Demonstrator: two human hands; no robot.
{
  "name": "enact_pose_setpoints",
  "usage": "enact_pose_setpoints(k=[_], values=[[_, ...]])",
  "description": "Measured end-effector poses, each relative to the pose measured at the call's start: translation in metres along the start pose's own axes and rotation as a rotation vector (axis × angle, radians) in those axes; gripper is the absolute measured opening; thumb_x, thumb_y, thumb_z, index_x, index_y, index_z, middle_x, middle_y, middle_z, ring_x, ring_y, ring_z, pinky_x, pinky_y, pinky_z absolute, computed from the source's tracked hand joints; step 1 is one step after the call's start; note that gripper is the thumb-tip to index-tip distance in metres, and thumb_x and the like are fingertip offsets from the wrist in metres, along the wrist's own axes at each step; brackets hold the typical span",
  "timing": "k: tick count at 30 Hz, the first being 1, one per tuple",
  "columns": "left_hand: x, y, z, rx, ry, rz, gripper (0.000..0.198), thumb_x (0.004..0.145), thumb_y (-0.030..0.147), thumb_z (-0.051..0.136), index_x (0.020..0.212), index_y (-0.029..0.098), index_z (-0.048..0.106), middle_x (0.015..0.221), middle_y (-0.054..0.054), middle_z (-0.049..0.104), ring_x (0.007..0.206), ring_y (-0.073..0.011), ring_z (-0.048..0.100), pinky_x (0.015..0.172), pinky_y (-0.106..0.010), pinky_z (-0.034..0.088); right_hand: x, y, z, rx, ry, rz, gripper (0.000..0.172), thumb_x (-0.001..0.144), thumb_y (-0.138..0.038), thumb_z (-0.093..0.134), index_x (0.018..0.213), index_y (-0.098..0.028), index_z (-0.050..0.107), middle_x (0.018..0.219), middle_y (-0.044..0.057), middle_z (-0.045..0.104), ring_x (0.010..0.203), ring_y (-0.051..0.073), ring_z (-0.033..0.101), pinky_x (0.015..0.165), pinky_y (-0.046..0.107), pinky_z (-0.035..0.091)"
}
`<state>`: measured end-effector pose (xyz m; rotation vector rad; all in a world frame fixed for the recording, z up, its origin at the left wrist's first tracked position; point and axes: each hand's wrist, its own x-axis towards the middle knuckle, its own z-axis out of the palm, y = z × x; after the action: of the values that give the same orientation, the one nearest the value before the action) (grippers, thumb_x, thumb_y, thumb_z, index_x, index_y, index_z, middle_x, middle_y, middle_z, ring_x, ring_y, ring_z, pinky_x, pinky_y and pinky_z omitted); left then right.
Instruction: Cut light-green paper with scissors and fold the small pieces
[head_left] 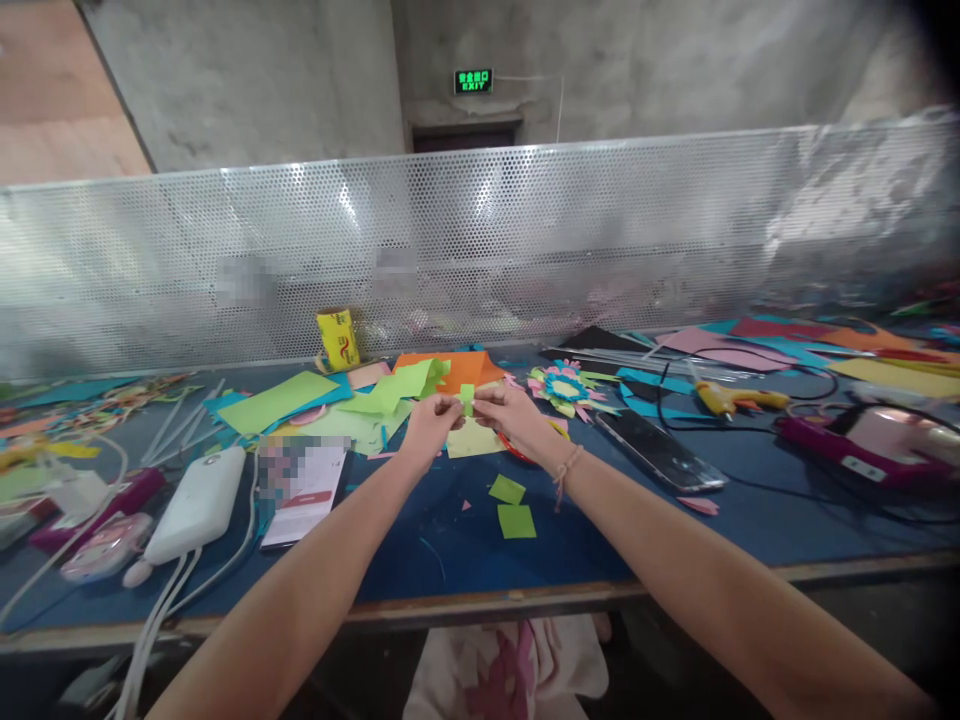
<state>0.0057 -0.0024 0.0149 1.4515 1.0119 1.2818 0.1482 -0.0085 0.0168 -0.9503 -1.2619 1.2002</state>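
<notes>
Squares (517,521) of green paper, two in all, lie at near centre on the blue table (405,575), one just beyond the other; one pink scrap (466,505) is to their left. At near left lies one white power bank (196,505). Phones number two: a lit phone (300,510) right of the power bank, and a dark phone (660,450) on the right, slanting from far left to near right.

Beyond the squares, at centre, one small green strip (467,400) is held between both hands, its long axis roughly upright. The left hand (431,425) is narrow, thumb and fingertips pinching the strip's left side; the right hand (521,420), equally narrow, pinches its right side. One red loop (517,452) shows partly hidden by the right hand.

Right of the hands lies one paper flower (566,383), and farther right one yellow glue gun (739,400). One orange sheet (480,368) lies beyond the hands. At far left of them stands one yellow packet (339,338), near the metal screen (480,250). One exit sign (473,81) is on the far wall (637,70).
</notes>
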Motion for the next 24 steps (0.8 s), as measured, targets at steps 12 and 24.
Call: enact_pose_setpoints(k=[12, 24], values=[[-0.001, 0.001, 0.001, 0.035, -0.003, 0.054, 0.016, 0.066, 0.025, 0.062, 0.074, 0.017, 0.051, 0.066, 0.000, 0.056, 0.059, -0.0116, 0.056, 0.058, -0.028, 0.049, -0.002, -0.005, 0.001, -0.139, 0.110, -0.041, 0.020, 0.061, -0.021, 0.067, 0.076, -0.016, 0.055, 0.067, 0.000, 0.060, 0.058, 0.009, 0.056, 0.057, 0.024, 0.049], [-0.006, 0.009, 0.006, 0.241, -0.110, 0.100, 0.017, 0.070, 0.031, 0.056, 0.071, 0.016, 0.064, 0.068, -0.004, 0.063, 0.070, -0.0166, 0.058, 0.064, -0.027, 0.045, -0.004, -0.008, -0.001, -0.557, 0.112, -0.236, 0.014, 0.065, -0.023, 0.061, 0.077, -0.015, 0.058, 0.071, 0.004, 0.064, 0.067, 0.015, 0.061, 0.065, 0.029, 0.048]])
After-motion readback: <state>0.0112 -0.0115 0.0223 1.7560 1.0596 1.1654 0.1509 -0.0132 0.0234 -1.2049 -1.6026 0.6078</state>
